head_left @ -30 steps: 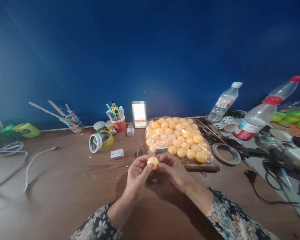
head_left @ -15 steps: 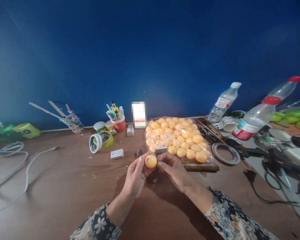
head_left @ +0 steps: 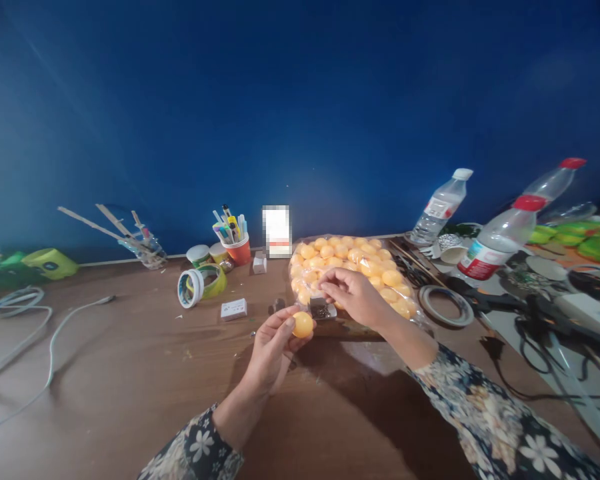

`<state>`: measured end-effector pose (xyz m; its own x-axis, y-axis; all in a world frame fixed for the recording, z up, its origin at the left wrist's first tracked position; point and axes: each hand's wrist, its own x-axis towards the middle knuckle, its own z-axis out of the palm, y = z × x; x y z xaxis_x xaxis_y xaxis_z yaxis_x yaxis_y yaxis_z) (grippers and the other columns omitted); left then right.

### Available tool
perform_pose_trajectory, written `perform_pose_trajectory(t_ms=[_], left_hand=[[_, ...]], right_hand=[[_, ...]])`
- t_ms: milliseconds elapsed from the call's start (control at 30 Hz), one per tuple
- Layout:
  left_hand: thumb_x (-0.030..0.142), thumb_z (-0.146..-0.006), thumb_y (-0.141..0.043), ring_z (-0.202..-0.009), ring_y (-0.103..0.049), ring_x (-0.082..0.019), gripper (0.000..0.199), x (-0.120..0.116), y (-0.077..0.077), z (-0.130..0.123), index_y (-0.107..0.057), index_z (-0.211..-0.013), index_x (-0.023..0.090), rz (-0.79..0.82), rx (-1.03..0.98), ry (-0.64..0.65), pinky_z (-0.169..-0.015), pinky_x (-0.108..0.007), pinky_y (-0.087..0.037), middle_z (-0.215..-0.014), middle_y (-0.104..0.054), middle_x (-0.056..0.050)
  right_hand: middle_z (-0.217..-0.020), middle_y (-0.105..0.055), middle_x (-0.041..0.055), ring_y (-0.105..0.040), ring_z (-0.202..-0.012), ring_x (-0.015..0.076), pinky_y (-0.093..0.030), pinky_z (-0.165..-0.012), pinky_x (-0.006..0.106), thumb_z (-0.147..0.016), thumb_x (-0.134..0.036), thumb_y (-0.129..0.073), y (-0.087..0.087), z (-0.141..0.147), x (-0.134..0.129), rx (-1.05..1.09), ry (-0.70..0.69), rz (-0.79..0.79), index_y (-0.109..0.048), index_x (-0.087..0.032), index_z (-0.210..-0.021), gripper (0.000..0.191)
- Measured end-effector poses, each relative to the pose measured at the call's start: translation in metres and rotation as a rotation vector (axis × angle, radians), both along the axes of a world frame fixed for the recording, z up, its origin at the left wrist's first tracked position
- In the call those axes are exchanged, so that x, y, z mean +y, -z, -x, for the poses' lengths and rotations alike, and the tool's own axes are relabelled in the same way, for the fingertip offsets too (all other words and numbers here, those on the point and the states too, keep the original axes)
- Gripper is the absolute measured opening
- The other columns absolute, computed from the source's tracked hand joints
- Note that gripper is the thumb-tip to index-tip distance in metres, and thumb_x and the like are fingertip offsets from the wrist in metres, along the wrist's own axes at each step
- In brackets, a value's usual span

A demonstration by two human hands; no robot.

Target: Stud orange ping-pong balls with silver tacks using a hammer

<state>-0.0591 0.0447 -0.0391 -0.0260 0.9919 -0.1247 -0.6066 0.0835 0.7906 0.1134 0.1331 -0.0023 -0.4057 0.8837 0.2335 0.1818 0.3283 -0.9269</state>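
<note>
My left hand (head_left: 273, 340) pinches an orange ping-pong ball (head_left: 303, 325) between thumb and fingers. No mark shows on the side of the ball facing me. Just beyond it lies a small open box (head_left: 324, 310) with a dark inside and small dark pieces in it, too small to name. Above this box is my right hand (head_left: 355, 293), its fingertips drawn together; whether they hold something small is hidden. A clear plastic bag (head_left: 350, 257) full of orange balls lies behind the right hand.
Small white boxes (head_left: 234, 309), tape rolls (head_left: 213, 280) and a cup of pens (head_left: 239, 250) stand left of the bag. To the right are a tape roll (head_left: 446, 307), plastic bottles (head_left: 500, 237) and black cables (head_left: 510, 373). A white cable (head_left: 54, 347) lies far left.
My right hand has left the ball and moved up and right to the small open box. The left hand keeps the ball, whose dark spot no longer shows.
</note>
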Motion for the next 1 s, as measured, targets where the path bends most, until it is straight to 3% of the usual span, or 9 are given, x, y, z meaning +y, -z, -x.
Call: perform_pose_trajectory(t_ms=[100,300,400,533,767,900,1000], left_hand=[[0.033,-0.074,-0.076,-0.079,-0.073,-0.02,0.033,0.0,0.0,0.0,-0.07,-0.099,0.012,0.012,0.023,-0.027,-0.067,-0.023,-0.058,-0.087,-0.075,-0.01],[0.043,-0.077,-0.071,-0.078,-0.072,-0.017,0.039,0.004,0.002,0.006,-0.07,-0.102,0.013,-0.001,0.001,-0.12,-0.068,-0.022,-0.057,-0.088,-0.075,-0.01],[0.038,-0.075,-0.074,-0.083,-0.072,-0.018,0.038,0.004,0.001,0.004,-0.071,-0.103,0.013,-0.001,-0.004,-0.115,-0.071,-0.022,-0.057,-0.093,-0.075,-0.01],[0.029,-0.07,-0.079,-0.091,-0.07,-0.018,0.04,0.002,0.003,0.0,-0.07,-0.108,0.018,-0.046,0.084,-0.09,-0.077,-0.022,-0.056,-0.105,-0.074,-0.008],[0.028,-0.069,-0.08,-0.091,-0.068,-0.018,0.041,0.0,0.011,0.0,-0.071,-0.109,0.019,-0.097,0.234,-0.069,-0.084,-0.028,-0.054,-0.106,-0.073,-0.008],[0.027,-0.071,-0.078,-0.085,-0.068,-0.016,0.041,-0.001,0.012,0.001,-0.07,-0.11,0.018,-0.085,0.231,-0.052,-0.079,-0.026,-0.055,-0.101,-0.074,-0.008],[0.028,-0.072,-0.078,-0.083,-0.067,-0.014,0.04,-0.001,0.012,0.002,-0.07,-0.11,0.018,-0.091,0.229,-0.039,-0.076,-0.023,-0.055,-0.098,-0.074,-0.007]], right_hand=[[-0.074,-0.067,0.0013,-0.06,-0.069,0.0161,-0.044,-0.068,0.03,-0.083,-0.016,-0.053,-0.008,0.01,0.014,-0.212,-0.023,-0.176,-0.063,-0.019,-0.076,0.013],[-0.066,-0.066,-0.0009,-0.057,-0.062,0.014,-0.036,-0.06,0.025,-0.081,-0.014,-0.059,-0.01,0.008,0.007,-0.442,-0.131,-0.245,-0.066,-0.02,-0.07,0.013],[-0.067,-0.068,0.0019,-0.059,-0.063,0.0162,-0.033,-0.058,0.026,-0.079,-0.011,-0.058,-0.004,0.004,-0.004,-0.668,-0.161,-0.283,-0.067,-0.02,-0.069,0.016],[-0.067,-0.07,0.0079,-0.061,-0.062,0.0215,-0.028,-0.056,0.03,-0.074,-0.007,-0.058,0.004,0.007,-0.01,-0.822,-0.095,-0.267,-0.067,-0.019,-0.063,0.019],[-0.085,-0.074,0.0098,-0.066,-0.075,0.0262,-0.033,-0.061,0.03,-0.072,-0.008,-0.062,0.002,0.014,-0.01,-0.906,-0.068,-0.242,-0.071,-0.021,-0.073,0.017],[-0.082,-0.074,0.0107,-0.066,-0.076,0.0263,-0.034,-0.062,0.03,-0.075,-0.016,-0.066,0.003,0.015,-0.012,-0.897,-0.048,-0.25,-0.07,-0.02,-0.074,0.006],[-0.081,-0.072,0.0074,-0.065,-0.076,0.0227,-0.033,-0.061,0.028,-0.079,-0.016,-0.061,0.009,0.013,-0.01,-0.855,-0.037,-0.268,-0.067,-0.021,-0.075,0.009]])
